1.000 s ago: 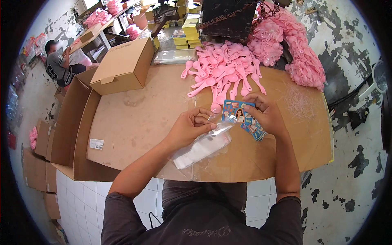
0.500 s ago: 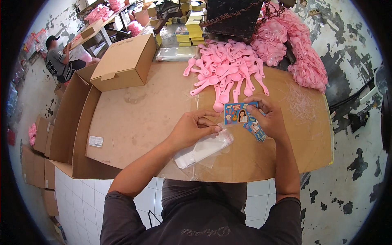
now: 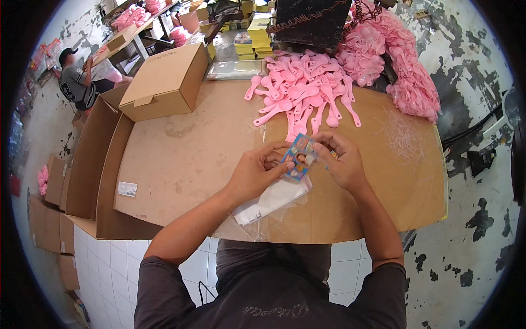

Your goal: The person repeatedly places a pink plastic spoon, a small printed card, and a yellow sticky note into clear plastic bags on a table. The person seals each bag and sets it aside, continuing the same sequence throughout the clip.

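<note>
A small blue printed card [image 3: 300, 156] is tilted upright above the table, between my two hands. My left hand [image 3: 256, 172] is closed, its thumb and fingers pinching the card's lower left edge. From the other side, my right hand [image 3: 342, 162] has its thumb and fingertips closed at the card's right edge; a clear sheen there may be plastic film. Under the card and beside my left hand lies a stack of clear plastic bags [image 3: 268, 202]. Just beyond the hands spreads a heap of pink measuring spoons [image 3: 304, 90].
A closed cardboard box [image 3: 161, 82] and an open carton [image 3: 104, 164] stand at the left. Bagged pink spoons [image 3: 405, 71] are piled at the far right. Plastic strips [image 3: 405, 137] lie on the right of the cardboard-covered table [image 3: 186, 159]. A person [image 3: 79, 82] works at the far left.
The card has moved left and turned from flat to steeply tilted, and my left hand now grips it too. The small card pile on the table is now mostly hidden by my right hand.
</note>
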A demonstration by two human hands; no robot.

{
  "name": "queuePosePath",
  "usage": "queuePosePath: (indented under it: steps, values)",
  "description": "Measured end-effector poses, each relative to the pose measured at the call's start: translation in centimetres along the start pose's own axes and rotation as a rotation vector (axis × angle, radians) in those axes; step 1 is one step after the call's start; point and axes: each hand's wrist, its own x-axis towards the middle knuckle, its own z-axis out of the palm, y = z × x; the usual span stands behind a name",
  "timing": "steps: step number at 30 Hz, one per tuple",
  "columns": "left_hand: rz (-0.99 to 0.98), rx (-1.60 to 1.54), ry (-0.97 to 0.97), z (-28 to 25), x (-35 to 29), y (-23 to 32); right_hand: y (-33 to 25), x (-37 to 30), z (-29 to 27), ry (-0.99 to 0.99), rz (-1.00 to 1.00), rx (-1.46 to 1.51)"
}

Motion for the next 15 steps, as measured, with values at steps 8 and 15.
queuePosePath:
  steps: [8,15]
  values:
    - [0.002,0.084,0.027,-0.1,-0.1,0.4,2.3,1.5,-0.8,-0.173,-0.113,-0.166]
    - [-0.022,0.06,0.024,-0.3,0.1,-0.7,2.6,4.5,-1.0,0.164,-0.146,-0.826]
